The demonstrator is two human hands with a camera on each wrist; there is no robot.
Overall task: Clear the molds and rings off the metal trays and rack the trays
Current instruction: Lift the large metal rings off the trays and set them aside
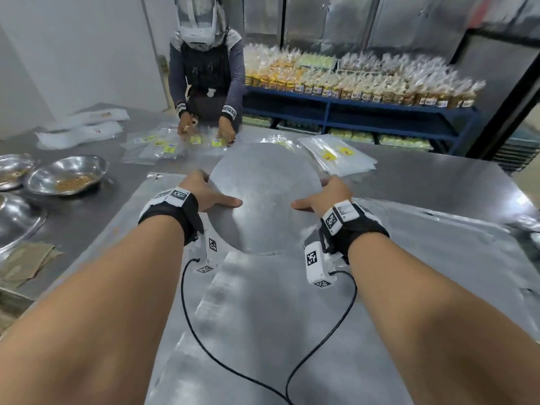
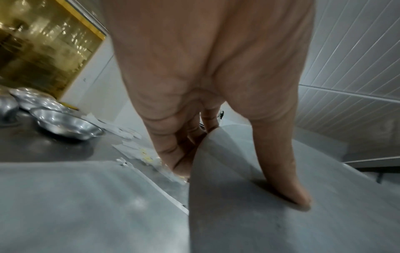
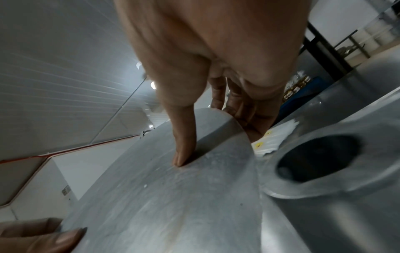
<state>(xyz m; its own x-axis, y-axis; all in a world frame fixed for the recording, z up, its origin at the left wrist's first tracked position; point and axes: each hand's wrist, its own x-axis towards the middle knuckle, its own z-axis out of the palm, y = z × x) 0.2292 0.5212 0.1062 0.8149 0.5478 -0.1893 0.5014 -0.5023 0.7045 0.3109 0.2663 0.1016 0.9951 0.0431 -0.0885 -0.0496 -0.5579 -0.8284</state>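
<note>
Dull grey round tray [image 1: 264,182], blue shelf [image 1: 362,109], black-and-white checkered wristbands [image 1: 172,200]

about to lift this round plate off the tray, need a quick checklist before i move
1. Left hand grips the round plate at its edge: ok.
2. Right hand grips the opposite edge: ok.
3. Both thumbs on top, fingers curled beneath: ok.
4. Plate top bare: ok.
5. Tray underneath free of molds: cannot tell; something round lies at its right.
6. Wrist cables clear of the plate: ok.
</note>
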